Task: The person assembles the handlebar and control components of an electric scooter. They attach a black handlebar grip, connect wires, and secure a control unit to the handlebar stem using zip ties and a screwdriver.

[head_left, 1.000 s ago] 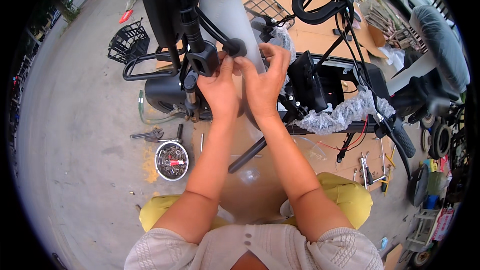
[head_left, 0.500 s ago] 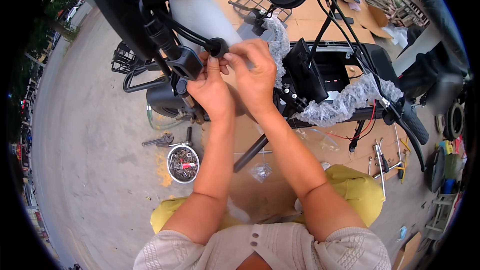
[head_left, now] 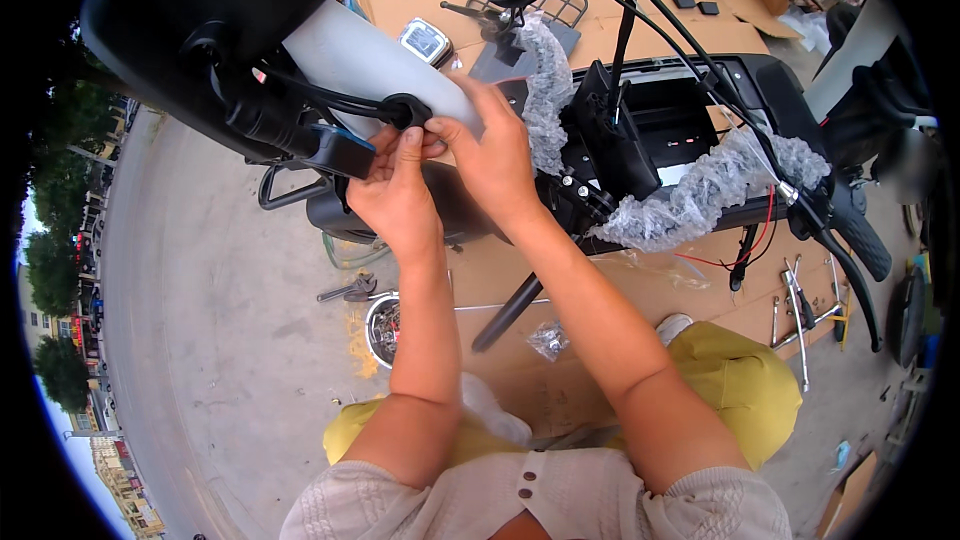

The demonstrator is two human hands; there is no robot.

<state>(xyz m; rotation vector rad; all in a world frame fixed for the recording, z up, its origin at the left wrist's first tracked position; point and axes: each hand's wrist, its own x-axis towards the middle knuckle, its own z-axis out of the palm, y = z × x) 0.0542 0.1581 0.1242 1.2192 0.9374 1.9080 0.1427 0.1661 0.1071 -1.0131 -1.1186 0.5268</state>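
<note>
Both hands are up at a thick pale frame tube (head_left: 370, 55) on a two-wheeled vehicle. A black rubber grommet (head_left: 405, 110) sits at the tube's side, with black cables (head_left: 340, 97) running through it from the left. My left hand (head_left: 400, 200) is closed, its thumb and fingers pinching the grommet's lower edge. From the right, my right hand (head_left: 490, 150) pinches the same rim between thumb and forefinger, its other fingers bent against the tube. Beside my left fingers is a black plug-like block (head_left: 342, 152). How far the grommet is seated is hidden.
Bubble wrap (head_left: 670, 205) covers frame parts on the right, near an open black compartment (head_left: 680, 130). Below lie a bowl of small hardware (head_left: 383, 330), an adjustable wrench (head_left: 350, 288) and several tools (head_left: 800, 305) on cardboard. A brake lever (head_left: 850, 290) juts out at right.
The view has shifted, bringing a boxed lamp-like item into sight behind the tube. Both hands stay at the grommet; the right fingers now lie more against the tube.
</note>
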